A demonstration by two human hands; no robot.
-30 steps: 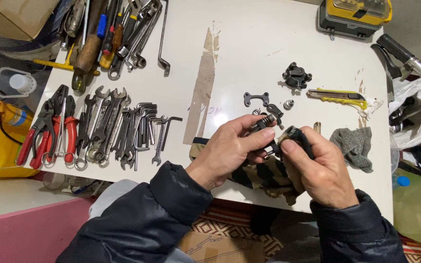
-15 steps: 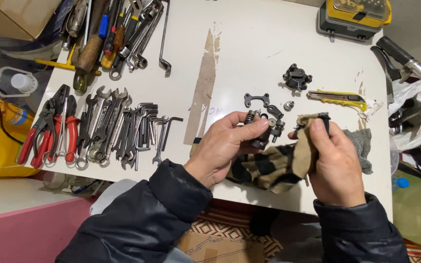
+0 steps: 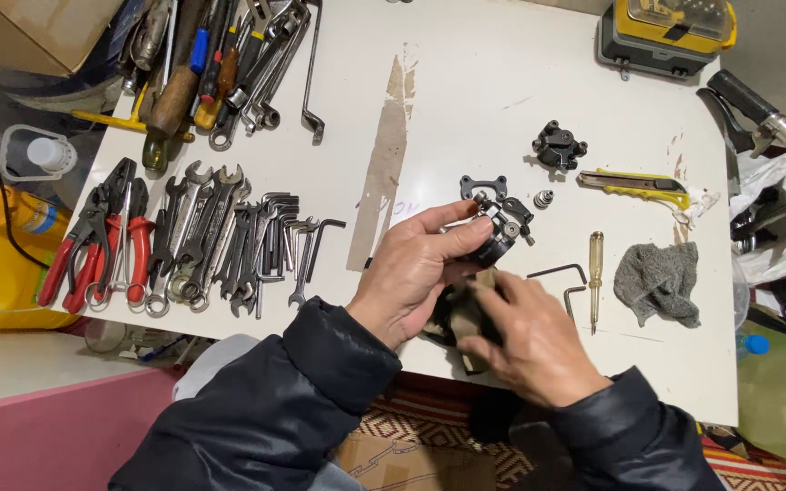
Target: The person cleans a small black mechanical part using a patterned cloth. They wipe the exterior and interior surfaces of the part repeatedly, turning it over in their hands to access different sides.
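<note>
My left hand (image 3: 420,264) holds a small dark metal mechanical part (image 3: 499,227) with bolts and a spring, a little above the white table (image 3: 466,82). My right hand (image 3: 525,341) sits just below it, fingers pressed on a tan and black striped cloth (image 3: 461,314) bunched under the part. Near the part lie a flat black bracket (image 3: 484,185), a small spring piece (image 3: 543,197) and a black cast piece (image 3: 558,145).
An L-shaped hex key (image 3: 564,277), a small screwdriver (image 3: 596,273) and a grey rag (image 3: 659,282) lie to the right. A yellow utility knife (image 3: 634,185) is beyond them. Wrenches and hex keys (image 3: 229,241), red pliers (image 3: 97,236) and screwdrivers (image 3: 193,64) fill the left. A yellow case (image 3: 661,32) stands far right.
My right hand dropped from beside the part to below it, taking the striped cloth along. That uncovered the hex key and small screwdriver. My left hand turned the part.
</note>
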